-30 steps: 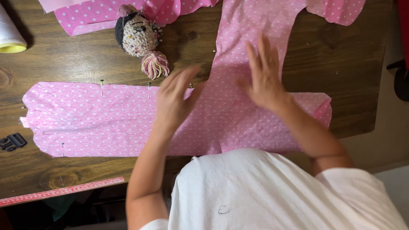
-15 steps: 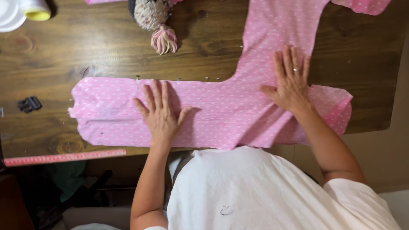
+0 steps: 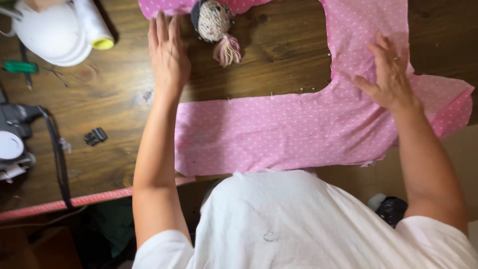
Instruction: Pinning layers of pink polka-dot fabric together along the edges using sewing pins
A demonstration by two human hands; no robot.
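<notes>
A pink white-dotted fabric piece point(image 3: 279, 132) lies flat on the dark wooden table point(image 3: 114, 114), cut in an L-like shape with pins along its inner edge. My right hand point(image 3: 391, 74) rests flat on the fabric near its right corner, fingers spread. My left hand point(image 3: 168, 50) reaches up over bare wood, fingers apart, beside a crocheted pincushion with a pink tassel point(image 3: 215, 25). It holds nothing.
A white thread cone with a yellow base point(image 3: 94, 25) and a white rounded object point(image 3: 47, 32) sit at the top left. A black buckle point(image 3: 94, 136), a green-handled tool point(image 3: 20, 67), a dark machine with a strap point(image 3: 20, 129) and a red tape along the table edge point(image 3: 74, 201) lie left.
My left hand has lifted off the fabric and moved up toward the pincushion. The view has shifted left, showing more of the table's left side. My right hand stays on the fabric.
</notes>
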